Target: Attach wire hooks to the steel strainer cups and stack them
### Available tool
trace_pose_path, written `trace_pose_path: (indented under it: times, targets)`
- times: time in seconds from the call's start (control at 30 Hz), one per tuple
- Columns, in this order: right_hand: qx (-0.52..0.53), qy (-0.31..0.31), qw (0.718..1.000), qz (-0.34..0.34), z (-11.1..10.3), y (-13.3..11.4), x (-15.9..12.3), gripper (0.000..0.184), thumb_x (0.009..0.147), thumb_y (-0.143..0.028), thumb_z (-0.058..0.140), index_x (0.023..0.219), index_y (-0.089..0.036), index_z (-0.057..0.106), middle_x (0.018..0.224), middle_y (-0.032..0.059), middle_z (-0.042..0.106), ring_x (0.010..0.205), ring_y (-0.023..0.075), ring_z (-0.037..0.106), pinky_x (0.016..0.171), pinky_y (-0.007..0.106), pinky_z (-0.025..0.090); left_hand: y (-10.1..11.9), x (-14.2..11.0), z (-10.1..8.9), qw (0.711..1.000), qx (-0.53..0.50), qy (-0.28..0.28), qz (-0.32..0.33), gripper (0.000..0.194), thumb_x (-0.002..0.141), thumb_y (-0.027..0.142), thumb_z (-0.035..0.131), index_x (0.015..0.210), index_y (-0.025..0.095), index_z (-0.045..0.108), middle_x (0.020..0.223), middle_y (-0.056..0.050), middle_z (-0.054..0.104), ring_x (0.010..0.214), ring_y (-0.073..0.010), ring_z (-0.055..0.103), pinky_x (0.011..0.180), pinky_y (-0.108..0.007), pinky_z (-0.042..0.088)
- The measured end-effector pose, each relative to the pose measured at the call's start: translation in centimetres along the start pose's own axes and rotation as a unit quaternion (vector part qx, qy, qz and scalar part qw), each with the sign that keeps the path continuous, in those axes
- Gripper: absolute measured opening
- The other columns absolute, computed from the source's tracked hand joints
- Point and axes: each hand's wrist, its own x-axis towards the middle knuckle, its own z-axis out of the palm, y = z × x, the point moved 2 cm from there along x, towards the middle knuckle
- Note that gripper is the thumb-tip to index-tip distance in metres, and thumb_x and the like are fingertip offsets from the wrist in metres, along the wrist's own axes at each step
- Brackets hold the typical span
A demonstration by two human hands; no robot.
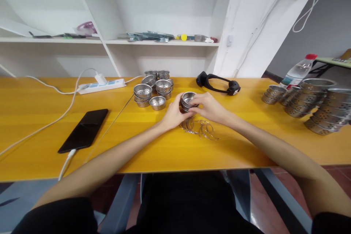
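A short stack of perforated metal cups (pixel 189 96) stands on the table between my hands. My left hand (pixel 175 111) curls around the stack's left side, with the thumb low at the front. From the right, my right hand (pixel 208 106) has its fingers closed at the rim and side of the upper cup; its fingertips are partly hidden. Just in front of the stack lies a loose heap of thin bent wire pieces (pixel 205 130). Behind and to the left are several more perforated cups, among them a single cup (pixel 157 103) and a stacked one (pixel 142 90).
Taller cup stacks (pixel 326 111) and a water bottle (pixel 298 70) occupy the right side. A black head strap device (pixel 219 83) lies behind my right hand. To the left are a phone (pixel 84 130) on a cable and a power strip (pixel 102 86). White shelves (pixel 161 43) rise behind.
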Motion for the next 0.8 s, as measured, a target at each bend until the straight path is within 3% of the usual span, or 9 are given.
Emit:
trace_pose_path:
  times: [0.17,0.3,0.37,0.47,0.6,0.7,0.8]
  targets:
    - [0.068,0.097,0.993,0.008,-3.1,-0.9,-0.9,0.014,0.092,-0.029,0.077,0.082,-0.020,0.073,0.087,0.0035,0.074,0.082,0.0200,0.065,0.081,0.035,0.049,0.3,0.1,-0.3,1.000,0.002,0.002,0.000,0.090,0.080,0.030,0.088,0.151,0.024,0.034,0.137,-0.015,0.069,0.124,-0.0311,0.070,0.108,-0.050,0.057]
    - [0.029,0.159,0.984,0.081,-5.0,1.6,-2.5,0.013,0.087,-0.032,0.082,0.082,-0.022,0.077,0.084,0.0029,0.076,0.081,0.0210,0.065,0.078,0.037,0.049,0.8,1.9,-0.4,0.999,0.027,0.015,0.016,0.080,0.083,0.029,0.083,0.148,0.023,0.036,0.136,-0.015,0.067,0.125,-0.0289,0.069,0.110,-0.049,0.054]
    - [0.004,0.173,0.977,0.126,-4.5,3.8,-3.2,0.014,0.083,-0.030,0.084,0.076,-0.021,0.076,0.082,0.0031,0.076,0.077,0.0211,0.065,0.076,0.038,0.048,0.4,3.6,-0.1,0.997,0.074,0.032,0.019,0.071,0.083,0.026,0.081,0.142,0.021,0.042,0.136,-0.016,0.065,0.126,-0.0295,0.067,0.111,-0.051,0.052]
    - [-0.017,0.137,0.975,0.175,-2.7,6.6,-3.5,0.016,0.075,-0.022,0.087,0.067,-0.020,0.073,0.075,0.0025,0.073,0.073,0.0209,0.064,0.073,0.037,0.047,-1.1,5.8,0.6,0.990,0.134,0.044,0.003,0.060,0.083,0.022,0.077,0.134,0.019,0.048,0.138,-0.018,0.063,0.131,-0.0311,0.063,0.116,-0.053,0.048]
    - [0.003,0.088,0.981,0.171,-0.9,7.5,-3.0,0.010,0.075,-0.020,0.086,0.069,-0.020,0.078,0.076,0.0027,0.076,0.075,0.0214,0.066,0.075,0.036,0.049,-2.9,6.6,0.9,0.987,0.159,-0.013,-0.032,0.056,0.082,0.020,0.076,0.132,0.016,0.052,0.140,-0.020,0.063,0.135,-0.0329,0.061,0.118,-0.053,0.046]
    - [0.025,0.079,0.986,0.148,-0.5,6.8,-3.0,0.004,0.078,-0.021,0.085,0.077,-0.020,0.081,0.085,0.0045,0.080,0.081,0.0225,0.070,0.081,0.037,0.051,-2.6,5.7,0.7,0.987,0.151,-0.062,0.007,0.072,0.079,0.026,0.080,0.144,0.019,0.048,0.154,-0.020,0.054,0.148,-0.0356,0.051,0.125,-0.057,0.039]
    - [0.045,0.083,0.986,0.138,-0.3,6.0,-3.1,0.003,0.084,-0.021,0.080,0.083,-0.020,0.083,0.090,0.0069,0.081,0.085,0.0232,0.071,0.084,0.038,0.052,-1.4,4.8,1.5,0.980,0.152,-0.118,0.041,0.103,0.071,0.039,0.091,0.157,0.022,0.036,0.166,-0.022,0.043,0.158,-0.0421,0.037,0.131,-0.069,0.016]
